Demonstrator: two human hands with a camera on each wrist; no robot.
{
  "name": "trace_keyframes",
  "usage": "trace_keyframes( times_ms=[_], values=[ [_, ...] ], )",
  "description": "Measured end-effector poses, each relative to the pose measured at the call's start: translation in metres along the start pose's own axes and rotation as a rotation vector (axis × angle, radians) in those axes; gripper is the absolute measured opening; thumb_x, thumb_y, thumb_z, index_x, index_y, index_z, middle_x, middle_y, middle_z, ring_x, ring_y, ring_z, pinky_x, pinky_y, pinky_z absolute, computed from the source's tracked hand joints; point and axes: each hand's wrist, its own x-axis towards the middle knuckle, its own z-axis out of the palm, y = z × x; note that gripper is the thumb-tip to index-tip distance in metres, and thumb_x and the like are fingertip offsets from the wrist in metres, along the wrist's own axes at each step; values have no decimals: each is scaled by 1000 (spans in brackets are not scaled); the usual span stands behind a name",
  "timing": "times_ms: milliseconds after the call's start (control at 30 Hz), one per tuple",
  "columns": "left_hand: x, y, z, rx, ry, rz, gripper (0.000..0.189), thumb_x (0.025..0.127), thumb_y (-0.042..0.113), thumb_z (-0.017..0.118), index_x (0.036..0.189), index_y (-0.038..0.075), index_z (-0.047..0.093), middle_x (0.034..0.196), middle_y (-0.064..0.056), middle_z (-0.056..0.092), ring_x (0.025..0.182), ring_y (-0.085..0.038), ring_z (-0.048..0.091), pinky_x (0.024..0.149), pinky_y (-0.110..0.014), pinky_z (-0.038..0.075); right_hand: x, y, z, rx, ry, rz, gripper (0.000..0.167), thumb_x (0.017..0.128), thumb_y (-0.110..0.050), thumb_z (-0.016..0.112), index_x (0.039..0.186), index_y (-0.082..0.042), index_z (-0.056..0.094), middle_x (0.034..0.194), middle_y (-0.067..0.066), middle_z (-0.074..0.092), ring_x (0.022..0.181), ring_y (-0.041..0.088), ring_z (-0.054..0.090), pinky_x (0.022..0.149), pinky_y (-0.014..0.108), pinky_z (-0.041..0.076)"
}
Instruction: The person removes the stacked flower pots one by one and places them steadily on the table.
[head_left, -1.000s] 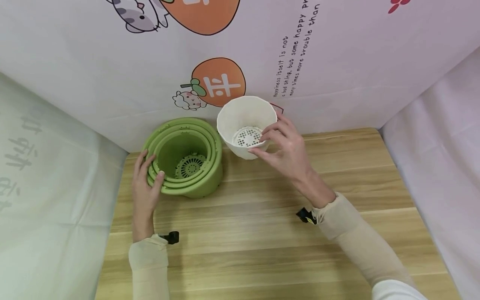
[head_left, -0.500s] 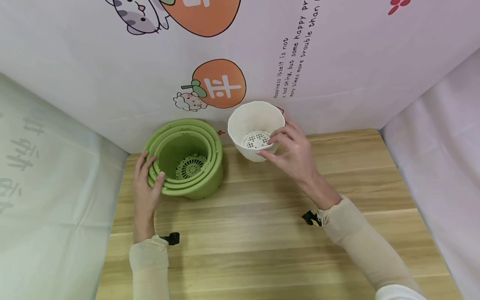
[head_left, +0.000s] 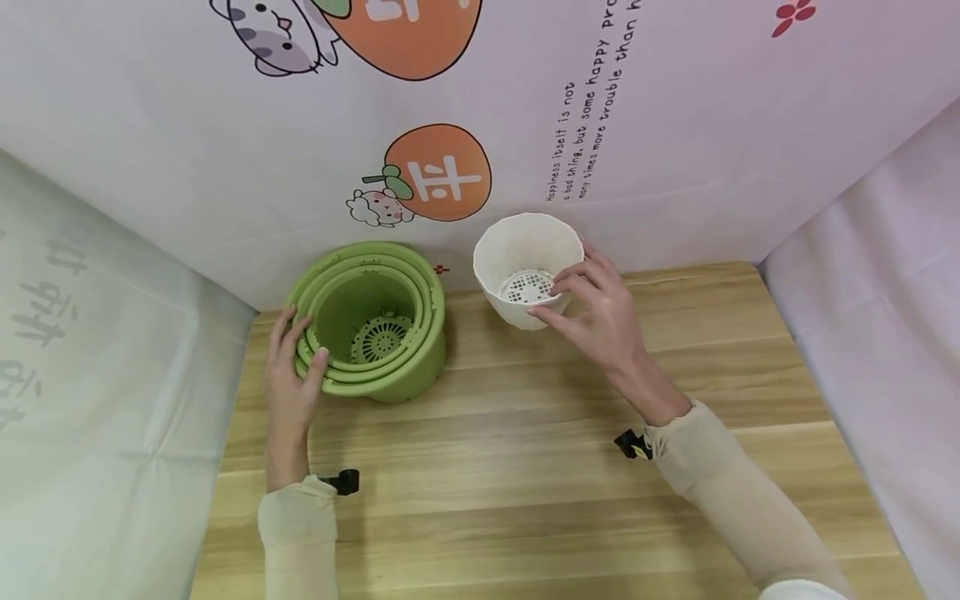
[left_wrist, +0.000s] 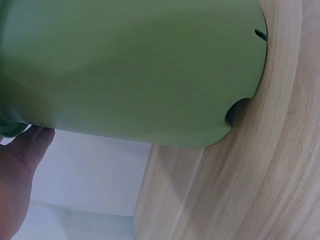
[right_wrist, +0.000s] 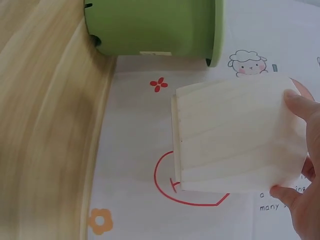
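Several green flower pots are nested one inside another at the back left of the table, with a slotted bottom showing in the innermost. My left hand grips their left rim, fingers and thumb spread along it. The left wrist view has the outer green pot standing on the table, its notched base at the right. To the right of the stack, my right hand holds a white flower pot by its rim, mouth tilted toward me. Raised off the table, this white pot is apart from the green ones in the right wrist view.
The wooden table meets a white printed cloth right behind the pots. Cloth walls also stand on the left and right. A black wrist camera sits at my left cuff.
My right hand has carried the white pot to the right and slightly nearer to me, away from the green stack. The left hand keeps its grip on the green pots, which have not moved.
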Motion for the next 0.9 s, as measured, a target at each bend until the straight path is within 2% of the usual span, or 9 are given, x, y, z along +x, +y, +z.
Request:
trace_keyframes(
  times_ms=[167, 333, 567, 900],
  values=[
    [0, -1, 0, 11, -12, -5, 60, 94, 41, 62, 139, 2, 56, 156, -9, 37, 144, -35, 31, 112, -64, 24, -6, 6, -2, 11, 7, 8, 37, 54, -7, 97, 72, 2, 66, 85, 15, 65, 104, 42, 63, 113, 47, 35],
    [0, -2, 0, 14, -15, -10, 57, 94, 39, 62, 139, 3, 56, 157, -7, 36, 144, -34, 30, 112, -64, 24, -13, 14, -5, 24, 24, 50, 37, 53, -4, 97, 72, 2, 66, 86, 15, 65, 113, 46, 59, 113, 47, 35],
    [0, -4, 1, 6, 5, 3, 54, 93, 32, 62, 137, 0, 56, 156, -10, 38, 143, -34, 31, 113, -63, 23, -20, 23, -9, 27, 50, 76, 36, 53, -3, 97, 72, 3, 67, 86, 15, 66, 120, 46, 55, 113, 47, 35],
    [0, -5, 2, 9, 14, 7, 56, 94, 36, 61, 137, 0, 56, 155, -10, 39, 143, -34, 33, 113, -63, 23, -31, 32, -15, 10, 69, 97, 36, 53, -3, 96, 73, 4, 67, 88, 16, 67, 124, 46, 53, 113, 47, 36]
  ],
)
